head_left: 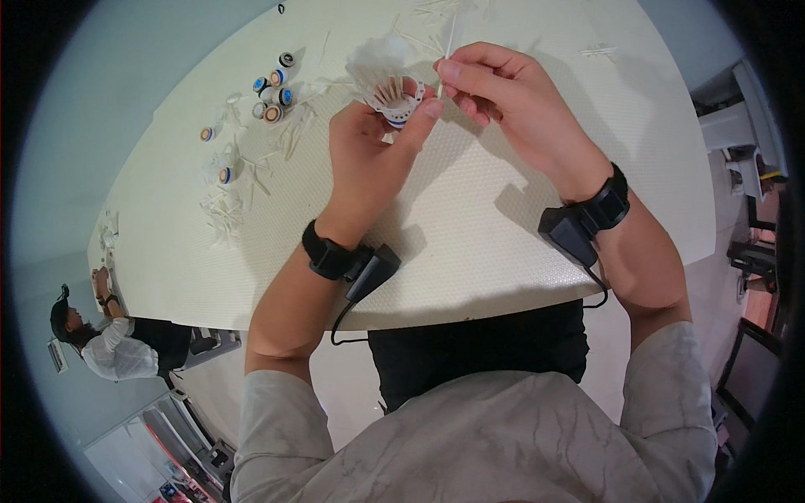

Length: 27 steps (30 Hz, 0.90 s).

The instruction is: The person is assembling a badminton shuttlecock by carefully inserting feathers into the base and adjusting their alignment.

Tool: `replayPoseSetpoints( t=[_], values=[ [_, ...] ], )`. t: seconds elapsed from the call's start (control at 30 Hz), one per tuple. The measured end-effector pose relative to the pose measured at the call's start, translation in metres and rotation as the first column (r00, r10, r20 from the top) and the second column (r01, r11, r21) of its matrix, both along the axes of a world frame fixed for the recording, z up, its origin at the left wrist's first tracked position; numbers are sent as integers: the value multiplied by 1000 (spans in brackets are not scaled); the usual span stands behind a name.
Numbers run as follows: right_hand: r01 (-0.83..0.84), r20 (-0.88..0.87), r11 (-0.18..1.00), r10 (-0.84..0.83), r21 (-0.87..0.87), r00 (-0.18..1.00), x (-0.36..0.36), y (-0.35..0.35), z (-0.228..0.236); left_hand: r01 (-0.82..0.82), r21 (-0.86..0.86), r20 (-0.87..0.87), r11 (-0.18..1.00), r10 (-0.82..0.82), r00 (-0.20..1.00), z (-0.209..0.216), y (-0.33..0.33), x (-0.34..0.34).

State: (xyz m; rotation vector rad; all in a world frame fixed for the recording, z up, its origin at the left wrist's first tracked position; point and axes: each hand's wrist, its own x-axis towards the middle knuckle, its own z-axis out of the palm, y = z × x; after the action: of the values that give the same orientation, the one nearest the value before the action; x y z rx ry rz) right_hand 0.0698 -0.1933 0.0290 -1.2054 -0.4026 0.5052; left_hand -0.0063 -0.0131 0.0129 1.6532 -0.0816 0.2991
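Over white table — L hand clamped round part-feathered shuttlecock, prob. to steady it; R hand pinches single feather.

You've got a co-worker, seated, at far L of frame, w/ dark cap & white top. Blue-grey wall upper L; white panel btm L; pale floor btm ctr. Along your R edge: blurry clutter, hard to ID.
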Motion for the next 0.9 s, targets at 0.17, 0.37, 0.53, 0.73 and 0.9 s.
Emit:
replayPoseSetpoints(
  t=[0.17, 0.37, 0.53, 0.73, 0.9],
  values=[
    [-25, -26, 1000, 25, -3, 999, -1, 0, -3, 27, -128, -30, 991, -31, 999, 1, -4, -1],
    [-32, 37, 999, 33, -14, 999, -1, 1, -4, -17, -20, 44, 1000, 17, 999, -2, -3, 1],
    [154, 245, 988, -144, -23, 959, 5, -8, -4, -34, 66, 4, 997, 34, 999, -8, 1, 5],
    [138, 142, 990, -142, 36, 980, -3, -8, 6, 7, 199, 40, 980, -15, 999, -3, -3, 1],
    [192, 185, 981, -190, 4, 964, -6, -4, 4, -4, 231, 139, 973, -29, 990, -7, -5, 3]
  ],
)
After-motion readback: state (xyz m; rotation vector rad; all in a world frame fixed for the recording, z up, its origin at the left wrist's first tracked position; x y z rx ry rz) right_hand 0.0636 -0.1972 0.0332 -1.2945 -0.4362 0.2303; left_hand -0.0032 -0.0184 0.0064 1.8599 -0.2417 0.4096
